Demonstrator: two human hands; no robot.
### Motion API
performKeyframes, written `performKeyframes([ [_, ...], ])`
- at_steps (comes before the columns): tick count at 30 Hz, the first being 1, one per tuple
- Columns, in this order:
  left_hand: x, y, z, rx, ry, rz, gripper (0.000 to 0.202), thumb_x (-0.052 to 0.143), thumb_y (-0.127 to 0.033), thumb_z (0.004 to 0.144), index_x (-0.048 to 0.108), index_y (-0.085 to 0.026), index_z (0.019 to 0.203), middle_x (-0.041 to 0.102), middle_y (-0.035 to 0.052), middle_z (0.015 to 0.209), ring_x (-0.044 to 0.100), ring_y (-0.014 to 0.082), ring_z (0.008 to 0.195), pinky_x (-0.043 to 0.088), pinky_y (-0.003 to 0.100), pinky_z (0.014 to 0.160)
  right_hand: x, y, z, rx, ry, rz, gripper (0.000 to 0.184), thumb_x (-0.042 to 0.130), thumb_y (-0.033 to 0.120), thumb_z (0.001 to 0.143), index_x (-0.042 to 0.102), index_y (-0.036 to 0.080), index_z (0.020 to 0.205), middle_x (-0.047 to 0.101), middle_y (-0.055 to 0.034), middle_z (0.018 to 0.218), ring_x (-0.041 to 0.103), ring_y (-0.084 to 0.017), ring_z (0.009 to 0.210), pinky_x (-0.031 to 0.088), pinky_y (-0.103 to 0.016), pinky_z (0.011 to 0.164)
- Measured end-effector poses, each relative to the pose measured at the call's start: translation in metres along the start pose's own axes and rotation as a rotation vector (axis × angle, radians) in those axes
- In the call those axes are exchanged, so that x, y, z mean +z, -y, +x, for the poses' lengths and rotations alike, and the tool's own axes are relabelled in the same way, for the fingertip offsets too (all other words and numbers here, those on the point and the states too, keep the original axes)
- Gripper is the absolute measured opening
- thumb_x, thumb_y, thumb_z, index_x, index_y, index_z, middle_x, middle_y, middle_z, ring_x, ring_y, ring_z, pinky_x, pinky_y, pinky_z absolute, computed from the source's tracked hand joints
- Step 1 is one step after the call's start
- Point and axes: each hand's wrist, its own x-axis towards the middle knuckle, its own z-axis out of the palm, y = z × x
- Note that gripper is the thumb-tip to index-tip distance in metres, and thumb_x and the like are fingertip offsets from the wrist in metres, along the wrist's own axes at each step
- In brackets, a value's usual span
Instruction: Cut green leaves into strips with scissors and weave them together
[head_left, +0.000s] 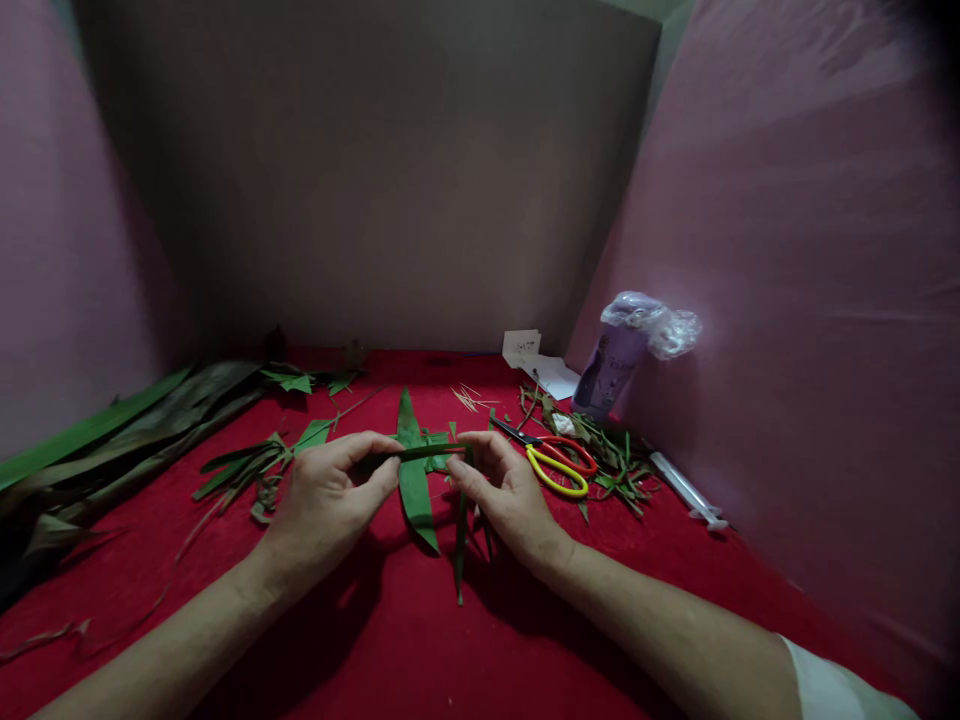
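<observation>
A narrow, dark green leaf strip (431, 452) is stretched level between my two hands, above the red cloth. My left hand (337, 485) pinches its left end between thumb and fingers. Thumb and fingers of my right hand (506, 490) pinch the other end, and a leaf tail (460, 560) hangs down beside them. Behind and below the strip lies a broad pointed green leaf (416, 500), with smaller cut leaf pieces (439, 462) close to it. Scissors (559, 465) with one red and one yellow handle loop lie just right of my right hand.
Long leaves (150, 430) lie along the left wall, with a bundle of leaf strips (244, 465) nearer in. Thin sticks (471, 398) rest at the back. To the right are leaf scraps (622, 460), a purple bottle (611, 365) topped with clear plastic, white paper (551, 377) and a syringe (686, 490).
</observation>
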Motion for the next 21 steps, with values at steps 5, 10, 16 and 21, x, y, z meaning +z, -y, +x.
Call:
performKeyframes([
  [5, -0.006, -0.009, -0.002, 0.222, -0.034, 0.092, 0.009, 0.061, -0.022, 0.071, 0.067, -0.024, 0.077, 0.066, 0.0004, 0.071, 0.058, 0.0175, 0.065, 0.041, 0.028, 0.066, -0.001, 0.0, -0.003, -0.024, -0.026, -0.163, 0.013, 0.055, 0.027, 0.081, 0.059, 0.019, 0.09, 0.06, -0.0011, 0.075, 0.055, -0.013, 0.066, 0.045, -0.025, 0.06],
  [10, -0.016, -0.016, -0.005, 0.243, -0.04, 0.018, 0.01, 0.063, -0.02, 0.07, 0.066, -0.024, 0.079, 0.065, 0.0, 0.071, 0.058, 0.0165, 0.065, 0.043, 0.027, 0.064, 0.001, 0.013, -0.008, 0.008, 0.035, -0.192, 0.014, 0.052, 0.021, 0.079, 0.063, 0.016, 0.071, 0.06, -0.0002, 0.061, 0.054, -0.012, 0.056, 0.042, -0.023, 0.055],
  [16, -0.013, -0.017, 0.003, -0.105, -0.083, -0.45, 0.02, 0.07, -0.024, 0.065, 0.061, -0.022, 0.082, 0.059, -0.004, 0.064, 0.051, 0.0102, 0.056, 0.041, 0.02, 0.051, 0.01, 0.02, -0.017, 0.235, 0.28, 0.119, 0.021, 0.054, 0.033, 0.08, 0.062, 0.014, 0.073, 0.064, -0.0024, 0.064, 0.053, -0.008, 0.046, 0.038, -0.017, 0.04],
  [21, 0.0, -0.009, 0.005, -0.402, 0.121, -0.72, 0.035, 0.072, -0.027, 0.064, 0.056, -0.018, 0.094, 0.057, -0.0025, 0.071, 0.05, 0.009, 0.056, 0.043, 0.021, 0.05, 0.011, 0.022, -0.016, 0.298, 0.215, 0.223, 0.025, 0.06, 0.038, 0.075, 0.061, 0.013, 0.072, 0.064, -0.0024, 0.062, 0.053, -0.007, 0.042, 0.038, -0.015, 0.035],
])
